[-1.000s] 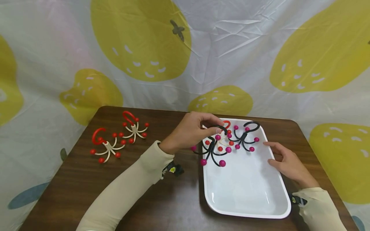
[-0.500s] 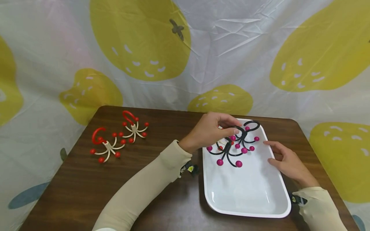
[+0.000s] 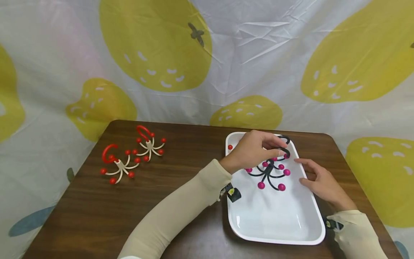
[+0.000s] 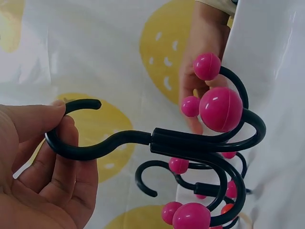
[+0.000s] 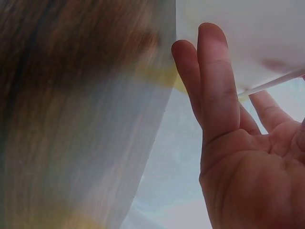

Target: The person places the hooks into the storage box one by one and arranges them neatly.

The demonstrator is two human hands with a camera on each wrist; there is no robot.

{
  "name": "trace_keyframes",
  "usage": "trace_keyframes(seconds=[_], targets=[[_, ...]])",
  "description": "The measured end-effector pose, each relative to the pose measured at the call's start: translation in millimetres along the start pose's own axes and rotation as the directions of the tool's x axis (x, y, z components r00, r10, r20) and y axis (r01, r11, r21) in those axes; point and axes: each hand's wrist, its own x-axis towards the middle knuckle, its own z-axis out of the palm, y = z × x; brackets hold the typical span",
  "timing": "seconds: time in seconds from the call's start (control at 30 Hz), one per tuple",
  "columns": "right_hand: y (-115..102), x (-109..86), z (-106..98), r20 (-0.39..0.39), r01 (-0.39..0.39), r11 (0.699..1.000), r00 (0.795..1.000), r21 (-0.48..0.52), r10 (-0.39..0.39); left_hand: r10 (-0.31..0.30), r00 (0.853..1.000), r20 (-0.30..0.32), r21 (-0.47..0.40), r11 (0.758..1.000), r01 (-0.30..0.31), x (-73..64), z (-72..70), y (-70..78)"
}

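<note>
With the left hand (image 3: pixel 252 148) pinching the black hook (image 3: pixel 268 169) by its curl over the tray (image 3: pixel 275 223), toward 12 o'clock, and the right hand (image 3: pixel 323 184) loose-fingered at 2 o'clock, ease down gently, avoiding the rear hook (image 4: pixel 205 189).

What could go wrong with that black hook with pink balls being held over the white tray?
Its splayed arms might snag on the other black hook, which lies close by in the white tray. The left hand grips the held black hook only by its curved end, so it might swing or slip.
</note>
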Motion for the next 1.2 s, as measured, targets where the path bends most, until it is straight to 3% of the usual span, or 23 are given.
trace_keyframes(seconds=[0.33, 0.83, 1.2], targets=[[-0.9, -1.9, -0.5, -0.009, 0.018, 1.000, 1.000, -0.009, -0.019, -0.110, 0.994, -0.022, -0.054, 0.993, 0.109, 9.9, 25.8, -6.5], [-3.0, -1.8, -0.6, -0.034, 0.057, 0.998, 0.998, -0.034, -0.058, -0.116, 0.992, -0.045, -0.035, 0.993, 0.115, 22.4, 47.2, -21.0], [-1.9, -4.7, -0.7, -0.028, 0.079, 0.997, 0.996, -0.020, -0.079, -0.183, 0.982, -0.035, 0.023, 0.983, 0.184, 18.5, 60.2, -32.1]])
